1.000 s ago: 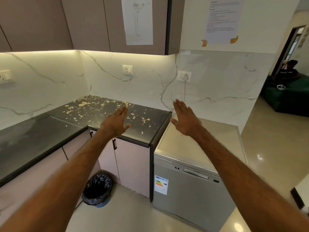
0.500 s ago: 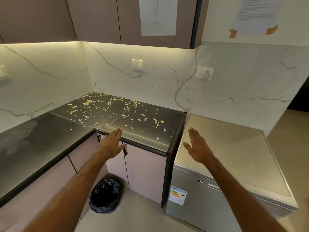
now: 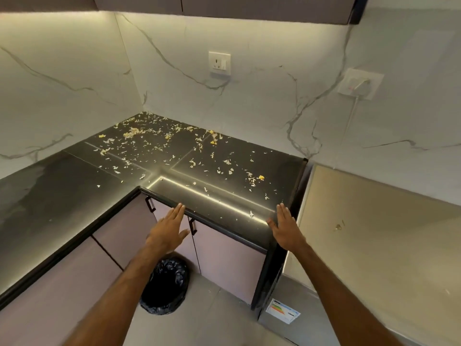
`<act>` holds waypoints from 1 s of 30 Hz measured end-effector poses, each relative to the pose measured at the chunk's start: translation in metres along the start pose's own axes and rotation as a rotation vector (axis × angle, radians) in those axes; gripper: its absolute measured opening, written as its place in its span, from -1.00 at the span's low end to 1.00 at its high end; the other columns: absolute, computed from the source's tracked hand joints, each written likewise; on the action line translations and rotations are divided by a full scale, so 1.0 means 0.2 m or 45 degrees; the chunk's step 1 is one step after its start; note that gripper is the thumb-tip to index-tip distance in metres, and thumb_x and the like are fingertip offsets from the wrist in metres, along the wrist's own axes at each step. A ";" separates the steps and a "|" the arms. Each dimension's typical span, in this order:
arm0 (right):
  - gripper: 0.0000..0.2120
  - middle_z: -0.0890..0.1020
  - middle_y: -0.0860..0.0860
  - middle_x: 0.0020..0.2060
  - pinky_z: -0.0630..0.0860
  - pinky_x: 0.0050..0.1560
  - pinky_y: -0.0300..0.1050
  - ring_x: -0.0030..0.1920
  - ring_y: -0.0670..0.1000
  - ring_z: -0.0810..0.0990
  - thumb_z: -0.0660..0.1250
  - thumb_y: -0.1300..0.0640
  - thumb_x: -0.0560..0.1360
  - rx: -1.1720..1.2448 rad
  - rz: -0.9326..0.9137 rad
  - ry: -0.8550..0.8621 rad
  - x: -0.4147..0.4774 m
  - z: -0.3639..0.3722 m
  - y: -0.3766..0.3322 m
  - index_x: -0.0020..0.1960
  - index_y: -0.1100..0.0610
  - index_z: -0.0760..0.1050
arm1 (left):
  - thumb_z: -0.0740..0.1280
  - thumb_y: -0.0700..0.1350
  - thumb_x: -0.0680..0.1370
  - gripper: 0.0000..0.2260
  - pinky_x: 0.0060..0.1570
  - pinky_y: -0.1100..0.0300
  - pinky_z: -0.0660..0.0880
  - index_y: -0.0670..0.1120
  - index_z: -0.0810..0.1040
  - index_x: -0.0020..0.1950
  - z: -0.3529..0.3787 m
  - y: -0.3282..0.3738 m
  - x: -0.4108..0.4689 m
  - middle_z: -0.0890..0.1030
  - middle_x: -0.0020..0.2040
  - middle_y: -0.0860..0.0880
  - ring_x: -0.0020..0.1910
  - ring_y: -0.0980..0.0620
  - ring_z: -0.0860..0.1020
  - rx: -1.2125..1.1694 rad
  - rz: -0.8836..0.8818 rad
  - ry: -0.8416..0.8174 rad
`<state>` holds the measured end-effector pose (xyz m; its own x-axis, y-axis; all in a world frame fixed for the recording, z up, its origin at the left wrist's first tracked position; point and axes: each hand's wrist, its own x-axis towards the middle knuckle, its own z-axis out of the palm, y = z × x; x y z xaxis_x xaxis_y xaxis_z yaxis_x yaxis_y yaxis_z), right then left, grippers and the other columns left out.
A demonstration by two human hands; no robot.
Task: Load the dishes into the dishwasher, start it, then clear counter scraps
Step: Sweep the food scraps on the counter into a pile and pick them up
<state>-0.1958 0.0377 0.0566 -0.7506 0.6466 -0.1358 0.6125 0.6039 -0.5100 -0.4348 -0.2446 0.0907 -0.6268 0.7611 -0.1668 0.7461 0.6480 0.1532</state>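
Scraps (image 3: pixel 134 131): strewn over the dark table (image 3: pixel 50 196). They lie thickest toward the back corner by the wall and thin out toward the front rim, with a few lone flakes near my fingertips.
Handling: they look like thin, dry, pale flakes with some yellow bits among them. I judge them nearly weightless, likely to slide on the polished top, and quick to scatter or cling to skin.
Where to take hold: they are too small to pinch one by one. I would herd them with the flat edge of a palm from the wall toward the rim, then catch the pile in a cupped hand below the edge.
Left grip (image 3: pixel 169 231): flat and empty, fingers straight and together, thumb out. The fingertips reach the table's front rim and the palm hangs before the cabinet door (image 3: pixel 224 265).
Right grip (image 3: pixel 284 228): flat and empty over the table's front right corner. I cannot tell whether it rests there or hovers.
Arms: both reach forward, palms down, roughly side by side.
Bin (image 3: pixel 166 285): black-lined, on the floor beneath and between my arms.
Dishwasher (image 3: pixel 374 233): just right of the table, with its top lower. The front is mostly hidden, so I cannot tell whether it is running. No dishes are in view.
Stage: by my judgement this is the scrap clearing, not yet begun.
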 end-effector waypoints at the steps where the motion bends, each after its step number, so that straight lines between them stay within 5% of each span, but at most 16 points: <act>1: -0.30 -0.08 0.06 0.61 -0.08 0.56 0.04 0.60 0.05 -0.12 0.02 -0.20 0.66 -0.002 0.027 -0.017 0.04 0.03 0.02 0.62 0.17 -0.10 | 0.17 0.11 0.66 -0.28 0.53 -0.03 0.08 -0.10 -0.19 0.62 0.01 -0.01 0.04 -0.18 0.62 -0.01 0.61 -0.02 -0.08 0.000 -0.013 -0.011; 8: -0.23 -0.09 0.11 0.61 -0.08 0.57 0.06 0.60 0.08 -0.13 -0.05 -0.27 0.62 -0.051 0.172 -0.020 0.40 0.15 0.15 0.61 0.22 -0.12 | 0.18 0.12 0.65 -0.28 0.52 0.01 0.10 -0.10 -0.18 0.62 0.10 -0.05 0.35 -0.16 0.63 0.00 0.61 0.00 -0.09 -0.063 -0.012 -0.064; 17: 0.10 -0.14 0.09 0.60 -0.24 0.52 -0.01 0.60 0.06 -0.17 -0.61 -0.48 0.33 -0.157 0.164 0.113 0.57 0.50 -0.13 0.60 0.22 -0.17 | 0.08 0.23 0.64 -0.27 0.53 0.08 -0.12 -0.11 -0.16 0.62 0.28 -0.06 0.76 -0.18 0.62 0.01 0.60 0.01 -0.15 -0.203 0.190 -0.147; 21: 0.01 -0.13 0.07 0.60 -0.26 0.54 -0.02 0.60 0.04 -0.19 -0.58 -0.43 0.41 -0.118 0.189 0.180 0.65 0.68 -0.42 0.61 0.20 -0.17 | -0.29 0.47 0.45 -0.12 0.51 0.16 -0.28 -0.06 -0.20 0.61 0.42 -0.01 0.93 -0.26 0.58 0.05 0.57 0.03 -0.25 -0.230 0.430 -0.164; 26: -0.21 -0.22 -0.08 0.58 -0.22 0.58 -0.07 0.56 -0.17 -0.29 -0.37 -0.37 0.53 0.150 0.069 0.238 0.77 0.78 -0.63 0.61 0.06 -0.19 | -0.10 0.16 0.68 -0.42 0.51 0.12 -0.18 -0.11 -0.06 0.63 0.49 0.00 1.10 0.04 0.62 -0.08 0.58 -0.02 0.03 -0.071 0.561 -0.189; 30: -0.28 -0.07 -0.10 0.60 -0.22 0.58 -0.08 0.57 -0.20 -0.19 -0.24 -0.35 0.59 0.283 0.238 0.550 0.71 0.75 -0.58 0.62 0.04 -0.07 | -0.31 0.34 0.59 -0.28 0.53 0.08 -0.26 -0.09 -0.23 0.60 0.43 0.02 1.26 -0.27 0.60 -0.02 0.58 0.01 -0.28 -0.091 0.710 -0.147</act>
<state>-0.4102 -0.0113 -0.0312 -0.4342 0.8956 0.0974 0.6236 0.3768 -0.6849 -0.5705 -0.0533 -0.0354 -0.1111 0.9830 -0.1464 0.9372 0.1526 0.3136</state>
